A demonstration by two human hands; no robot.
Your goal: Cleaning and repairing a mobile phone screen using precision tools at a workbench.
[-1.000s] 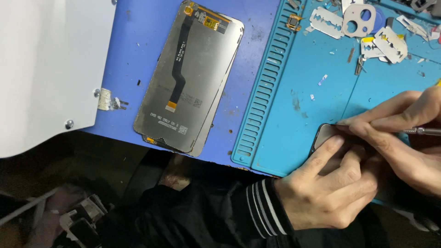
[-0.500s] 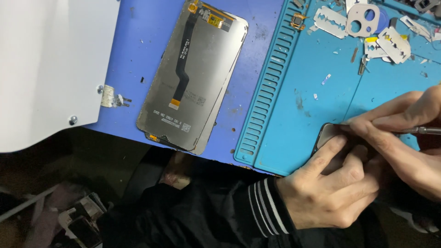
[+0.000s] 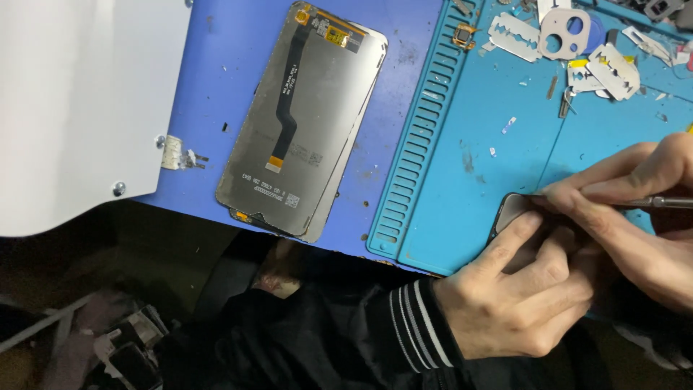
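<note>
Two hands met over a small dark phone part [image 3: 514, 209] at the near edge of the teal repair mat [image 3: 491, 115]. My left hand [image 3: 523, 289] lay curled over the part, fingers pressing it flat against the mat, the striped cuff [image 3: 415, 325] of my black jacket just behind the wrist. My right hand [image 3: 635, 209] was clenched around a thin metal tool [image 3: 653, 203], pinched between thumb and forefinger, its tip hidden behind my fingers where they met the part's upper edge; whether the tip touched the part could not be told.

Off the mat's ribbed side, away from my hands, a detached phone screen [image 3: 307, 115] lay back-up on the blue surface [image 3: 216, 72], its black flex cable [image 3: 289, 101] running down the middle, the lower end overhanging the surface edge. Beyond the screen from the mat stood a white panel [image 3: 72, 108] with a screw [image 3: 118, 189] near its corner, and a small metal scrap [image 3: 173, 153] lay just beside it.

Along the far side of the mat were scattered razor blades [image 3: 514, 36], a grey camera-lens frame [image 3: 567, 32] and small bits of debris, well apart from my hands. One tiny gold-coloured component [image 3: 465, 35] sat on the mat's ribbed strip.
</note>
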